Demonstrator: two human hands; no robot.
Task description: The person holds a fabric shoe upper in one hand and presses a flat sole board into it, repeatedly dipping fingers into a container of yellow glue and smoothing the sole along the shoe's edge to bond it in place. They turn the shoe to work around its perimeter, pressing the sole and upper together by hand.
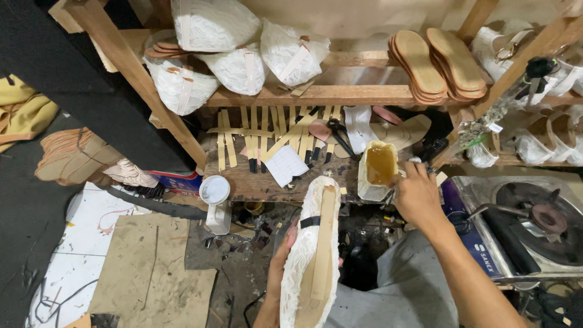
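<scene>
Left hand [280, 255]: closed around the edge of a white lace shoe upper [313, 243], held sole-side up, long axis pointing away from the person. A tan insole strip [323, 243] runs along its middle; a black band [310, 222] crosses near the far end.

Right hand [418, 195]: fingers closed on a small tool, likely a brush, mostly hidden by the hand; its tip is at the rim of the glue tub [378, 170]. Tub is white, holds amber liquid, and stands on the near edge of the desk [243, 182], just right of the upper's far tip.

Desk: worn wood. On it, tan straps [255, 136] fanned side by side, a white paper slip [285, 164], black scissors [337, 135], a flat tan sole [404, 130].

Shelf [316, 94] above the desk: bagged white lace bundles [243, 42] at left, stacked tan soles [437, 64] at right.

Left of the upper: white cup on a stand [215, 197]. Floor below: cardboard [146, 267].

Far right, near the right forearm: gas stove [534, 225].
</scene>
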